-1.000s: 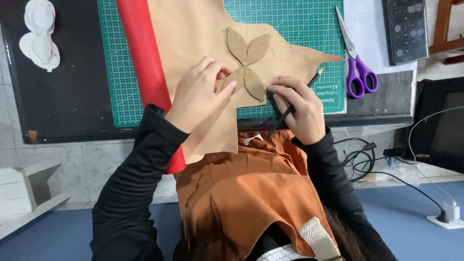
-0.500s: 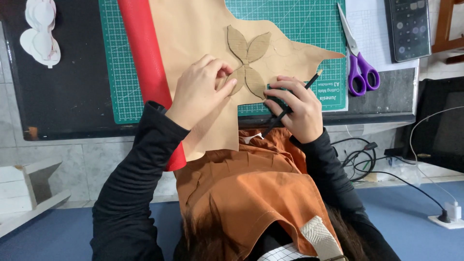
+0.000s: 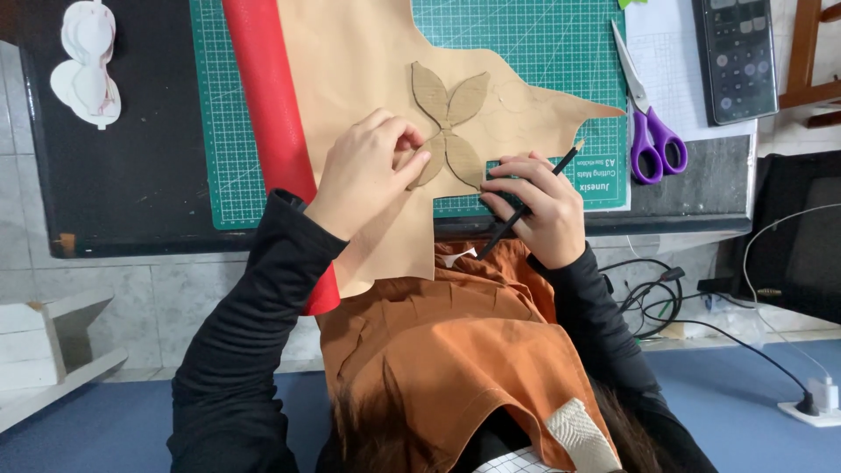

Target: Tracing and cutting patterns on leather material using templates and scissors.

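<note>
In the head view, the left hand (image 3: 368, 171) lies with its fingers curled and pressed down on a brown cardboard template (image 3: 449, 127) shaped like four petals. The fingertips touch the template's lower left petal and hold it flat. The template rests on a sheet of tan leather (image 3: 368, 61), which is spread over a green cutting mat (image 3: 534, 44) and hangs over the near edge of the black table (image 3: 131, 184).

The right hand (image 3: 536, 206) is closed around a black pencil (image 3: 530, 201). Its fingers sit just beside the template's lower right petal, on the leather, and the pencil slants up and away to the right. The point of the pencil is hidden by the hand.

A red roll (image 3: 267, 114) of material lies along the left edge of the leather. Purple-handled scissors (image 3: 648, 123) rest at the right end of the mat, near a dark calculator (image 3: 740, 57). White paper cutouts (image 3: 83, 66) lie well apart on the far left of the table.
</note>
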